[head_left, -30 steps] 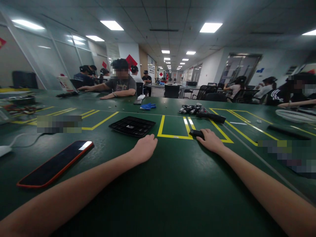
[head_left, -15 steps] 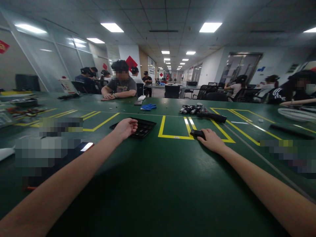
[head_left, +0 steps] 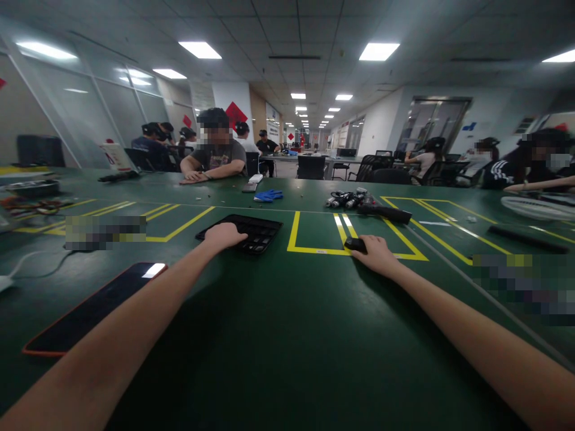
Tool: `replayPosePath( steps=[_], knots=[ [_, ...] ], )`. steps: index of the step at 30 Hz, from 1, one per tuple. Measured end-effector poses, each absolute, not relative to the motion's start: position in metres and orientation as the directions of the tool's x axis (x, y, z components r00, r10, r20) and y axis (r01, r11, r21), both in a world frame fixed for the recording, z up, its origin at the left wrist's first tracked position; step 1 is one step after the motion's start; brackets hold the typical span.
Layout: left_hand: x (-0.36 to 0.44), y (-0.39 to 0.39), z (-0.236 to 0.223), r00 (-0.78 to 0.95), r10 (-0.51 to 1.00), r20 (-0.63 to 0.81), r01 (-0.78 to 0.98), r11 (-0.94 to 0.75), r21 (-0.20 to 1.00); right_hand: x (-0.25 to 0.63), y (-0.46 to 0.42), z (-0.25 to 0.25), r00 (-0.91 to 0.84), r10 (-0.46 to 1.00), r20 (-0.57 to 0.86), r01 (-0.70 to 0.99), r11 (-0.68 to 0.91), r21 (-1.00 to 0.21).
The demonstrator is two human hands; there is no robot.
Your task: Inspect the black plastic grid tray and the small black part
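Since the half-second-earlier frame, the left grip (head_left: pixel 222 235) has been turning from a curled, sideways pose to palm down, and its fingers are now pointing down over the left part of a black compartmented tray (head_left: pixel 266 230). That tray is lying flat on the green bench (head_left: pixel 287 341), its right part showing clear of the hand. Whether the left fingertips are touching the tray or pinching something I cannot tell, since the back of the hand is hiding them.

Meanwhile the right grip (head_left: pixel 376 254) is clamping on a small black object (head_left: pixel 354 243), thumb on the near side and fingers over the top. The object is poking out of the hand toward the left, lying across the near line of a yellow tape outline (head_left: pixel 317 249), well apart from the tray.

Beyond the right grip, a bundle of cables (head_left: pixel 345 199) with silvery connectors is lying in a heap, and a black tube (head_left: pixel 387 214) is resting against its right side. A crumpled blue item (head_left: pixel 268 196) is sitting behind the tray, near a grey-and-white device (head_left: pixel 252 183). On the left, an orange-edged phone (head_left: pixel 96 305) is lying partly hidden, the left forearm crossing over its near end. Across the bench, a person (head_left: pixel 218 157) is sitting with both forearms on the surface, well back from the tray.
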State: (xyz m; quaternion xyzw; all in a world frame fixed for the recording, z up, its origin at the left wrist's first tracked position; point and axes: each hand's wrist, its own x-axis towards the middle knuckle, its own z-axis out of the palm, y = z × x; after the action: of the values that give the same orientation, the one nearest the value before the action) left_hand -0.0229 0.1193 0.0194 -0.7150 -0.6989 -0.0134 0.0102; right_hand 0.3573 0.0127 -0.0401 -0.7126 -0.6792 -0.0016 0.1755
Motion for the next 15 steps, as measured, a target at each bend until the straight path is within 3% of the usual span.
replayPosePath(
  steps=[4, 7, 11, 13, 15],
  knots=[
    [-0.014, 0.103, 0.010, 0.059, 0.992, 0.110, 0.998, -0.060, 0.008, 0.334, 0.006, -0.039, 0.095, 0.964, 0.247, 0.911, 0.015, -0.413],
    [0.004, 0.080, -0.004, 0.184, 0.956, 0.230, 0.964, -0.221, 0.145, 0.303, -0.007, -0.036, 0.031, 0.969, 0.246, 0.803, 0.123, -0.583],
    [0.037, 0.039, -0.021, 0.344, 0.886, 0.310, 0.799, -0.450, 0.399, 0.264, -0.026, -0.038, -0.049, 0.964, 0.263, 0.447, 0.256, -0.857],
    [0.049, 0.019, -0.026, 0.417, 0.845, 0.334, 0.709, -0.532, 0.463, 0.255, -0.033, -0.043, -0.115, 0.943, 0.313, 0.262, 0.333, -0.906],
    [0.054, 0.004, -0.028, 0.459, 0.820, 0.342, 0.637, -0.572, 0.517, 0.251, -0.040, -0.048, -0.147, 0.929, 0.340, 0.193, 0.364, -0.911]
  ],
)
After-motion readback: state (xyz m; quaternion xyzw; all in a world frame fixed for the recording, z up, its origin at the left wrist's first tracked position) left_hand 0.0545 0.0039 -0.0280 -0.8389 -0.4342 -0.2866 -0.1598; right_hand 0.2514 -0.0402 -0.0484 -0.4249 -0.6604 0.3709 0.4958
